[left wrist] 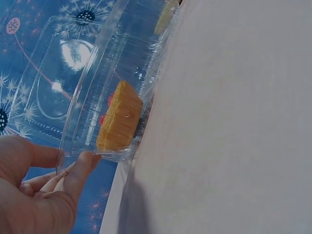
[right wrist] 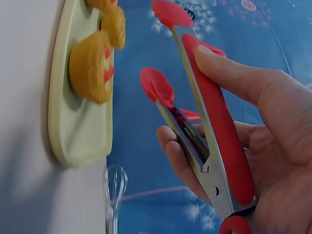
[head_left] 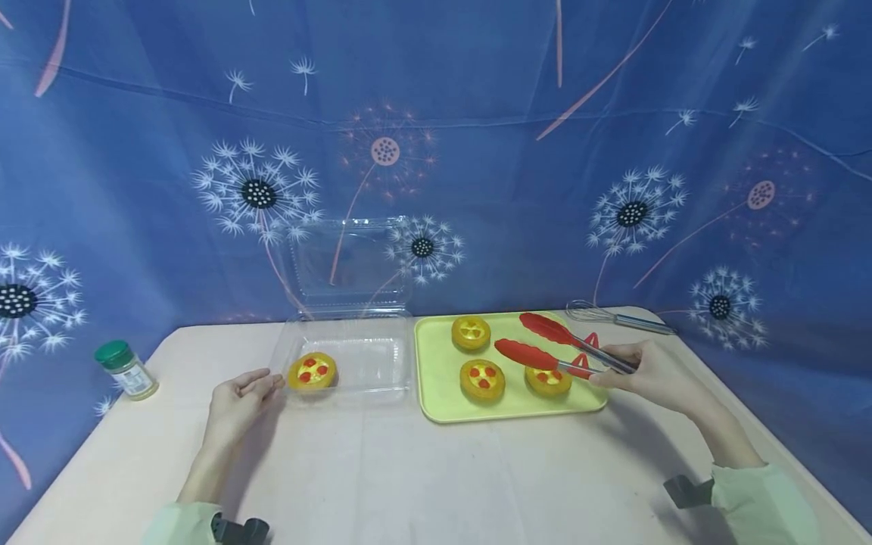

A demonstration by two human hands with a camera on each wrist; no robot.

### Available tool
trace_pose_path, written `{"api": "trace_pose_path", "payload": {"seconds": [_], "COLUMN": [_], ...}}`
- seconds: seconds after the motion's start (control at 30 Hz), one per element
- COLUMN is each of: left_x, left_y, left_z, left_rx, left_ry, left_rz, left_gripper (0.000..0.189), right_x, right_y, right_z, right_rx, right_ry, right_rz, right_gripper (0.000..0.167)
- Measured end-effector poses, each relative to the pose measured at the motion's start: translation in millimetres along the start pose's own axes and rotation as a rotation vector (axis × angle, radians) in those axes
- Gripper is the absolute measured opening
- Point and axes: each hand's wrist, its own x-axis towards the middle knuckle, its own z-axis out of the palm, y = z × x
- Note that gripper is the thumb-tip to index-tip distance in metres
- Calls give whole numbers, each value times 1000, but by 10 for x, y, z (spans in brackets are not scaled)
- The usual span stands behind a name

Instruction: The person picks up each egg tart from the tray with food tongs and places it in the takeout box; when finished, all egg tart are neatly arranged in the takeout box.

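My left hand point(head_left: 238, 405) pinches the near left corner of a clear plastic clamshell box point(left wrist: 80, 112), its lid standing raised at the back. Inside the box, by that corner, sits an egg tart point(head_left: 312, 372) with red pieces on top. My right hand point(head_left: 657, 378) grips red-tipped metal tongs point(right wrist: 212, 117) whose two arms are spread apart with nothing between the tips. These tongs hover over the right part of a yellow tray point(head_left: 436, 401). Three tarts rest on it: one at the back point(head_left: 471, 333), one in front point(head_left: 482, 381), and one point(head_left: 548, 381) partly hidden under the tongs.
A whisk point(head_left: 627, 319) lies behind the tray at the back right of the table. Off to the far left stands a green-capped jar point(head_left: 127, 369). A blue dandelion-print cloth point(head_left: 477, 174) hangs right behind the table's back edge.
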Motion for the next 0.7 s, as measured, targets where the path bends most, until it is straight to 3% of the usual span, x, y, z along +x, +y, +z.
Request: {"api": "trace_pose_path", "payload": {"seconds": [0.3, 0.7], "left_x": [-18, 16], "left_y": [-35, -68], "left_z": [2, 0], "left_rx": [34, -8], "left_ry": [1, -4], "left_rz": [-4, -4], "left_gripper": [50, 50], "right_x": [-210, -329], "right_y": [253, 361], "right_z": [-42, -58], "right_rx": [-13, -101], "right_ry": [-66, -65], "right_rz": [-78, -38], "right_gripper": [70, 78]}}
